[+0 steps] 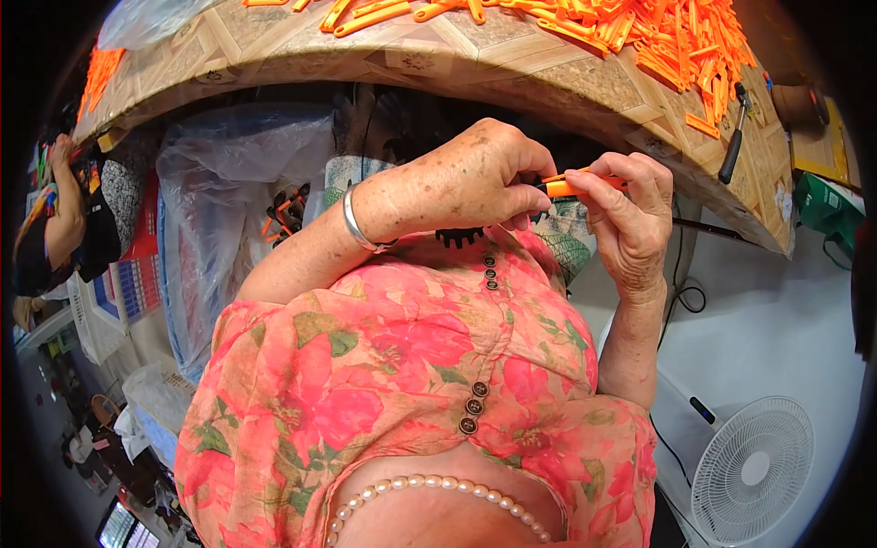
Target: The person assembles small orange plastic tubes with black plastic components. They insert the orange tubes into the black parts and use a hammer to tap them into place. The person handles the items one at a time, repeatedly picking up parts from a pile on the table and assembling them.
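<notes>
In front of the table [512, 68], short of its near edge, the right hand [630, 205] pinches an orange piece [561, 189] between thumb and fingers. The left hand [489, 178] meets the piece's other end with bent fingers; whether it grips the piece or a small dark part there cannot be told. A black toothed part [459, 237] shows beneath that hand. This piece looks unfinished, as both hands are busy at it.

Below the table's near edge, toward its left, orange-and-black items [289, 212] lie in a clear plastic liner [239, 155]; these may be done, though they are too small to judge.

On the table's right half, a heap [685, 46] of loose orange pieces, with a black-handled tool [733, 146] beside it, suggests that plenty is left. More orange pieces [100, 78] lie at the table's far left, their state unclear.
</notes>
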A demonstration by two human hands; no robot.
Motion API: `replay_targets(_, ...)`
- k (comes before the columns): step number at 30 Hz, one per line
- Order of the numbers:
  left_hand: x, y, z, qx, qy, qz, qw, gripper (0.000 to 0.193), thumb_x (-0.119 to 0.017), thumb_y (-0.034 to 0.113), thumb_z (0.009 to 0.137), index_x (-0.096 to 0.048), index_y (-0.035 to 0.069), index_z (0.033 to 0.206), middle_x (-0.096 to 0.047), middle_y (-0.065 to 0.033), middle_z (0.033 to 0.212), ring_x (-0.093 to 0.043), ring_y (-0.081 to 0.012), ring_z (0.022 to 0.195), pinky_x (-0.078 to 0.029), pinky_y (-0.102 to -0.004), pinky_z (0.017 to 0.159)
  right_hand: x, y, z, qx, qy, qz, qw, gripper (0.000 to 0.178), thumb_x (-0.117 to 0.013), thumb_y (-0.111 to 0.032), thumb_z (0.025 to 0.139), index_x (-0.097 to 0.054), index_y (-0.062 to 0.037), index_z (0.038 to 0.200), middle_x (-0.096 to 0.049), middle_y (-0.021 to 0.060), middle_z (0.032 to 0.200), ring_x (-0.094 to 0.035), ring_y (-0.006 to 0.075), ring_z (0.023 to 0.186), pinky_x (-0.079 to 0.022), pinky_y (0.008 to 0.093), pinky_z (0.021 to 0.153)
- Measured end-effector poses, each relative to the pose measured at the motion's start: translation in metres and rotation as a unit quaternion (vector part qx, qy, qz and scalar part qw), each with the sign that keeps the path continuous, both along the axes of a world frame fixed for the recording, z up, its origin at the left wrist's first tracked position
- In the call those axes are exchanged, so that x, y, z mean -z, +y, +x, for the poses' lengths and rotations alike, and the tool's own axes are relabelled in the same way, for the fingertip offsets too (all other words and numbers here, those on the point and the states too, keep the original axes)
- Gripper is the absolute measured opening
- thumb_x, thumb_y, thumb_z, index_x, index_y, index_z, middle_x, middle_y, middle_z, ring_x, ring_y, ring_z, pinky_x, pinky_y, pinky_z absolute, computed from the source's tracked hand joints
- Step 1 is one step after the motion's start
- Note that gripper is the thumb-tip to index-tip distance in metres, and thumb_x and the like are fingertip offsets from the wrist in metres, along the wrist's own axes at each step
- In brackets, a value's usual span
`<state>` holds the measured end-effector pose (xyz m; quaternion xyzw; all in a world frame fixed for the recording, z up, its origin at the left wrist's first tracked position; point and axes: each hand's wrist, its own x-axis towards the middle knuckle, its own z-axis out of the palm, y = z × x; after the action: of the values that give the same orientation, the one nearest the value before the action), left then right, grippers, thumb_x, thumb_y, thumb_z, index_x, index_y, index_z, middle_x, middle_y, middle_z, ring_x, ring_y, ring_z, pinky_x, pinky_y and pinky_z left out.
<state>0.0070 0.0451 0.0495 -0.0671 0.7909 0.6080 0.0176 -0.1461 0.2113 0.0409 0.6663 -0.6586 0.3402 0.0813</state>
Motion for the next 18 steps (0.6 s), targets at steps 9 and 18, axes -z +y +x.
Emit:
replay_targets(9,0.0043,-0.0015,0.0022,0.009,0.019,-0.018,1.0,0.017,-0.063,0.002,0.088,-0.063,-0.006,0.103,-0.069,-0.0097,0.074,-0.071,-0.0144,0.067,-0.057,-0.0261,0.059,0.0046,0.0004,0.0018,0.002,0.005,0.004,1.0,0.038,-0.077,-0.002,0.066,-0.075,-0.0187,0.1,-0.06,-0.0007,0.098,-0.053,0.0211,0.093,-0.047,0.033,0.078)
replay_targets(18,0.0017,-0.0032,0.003,0.024,-0.015,0.0,1.0,0.018,-0.063,0.003,0.088,-0.063,-0.006,0.104,-0.069,-0.0101,0.076,-0.071,-0.0143,0.071,-0.058,-0.0261,0.064,0.0063,0.0045,0.0006,-0.011,0.002,0.022,1.0,0.04,-0.077,-0.001,0.066,-0.076,-0.0199,0.102,-0.06,-0.0001,0.099,-0.053,0.0206,0.093,-0.047,0.0324,0.078)
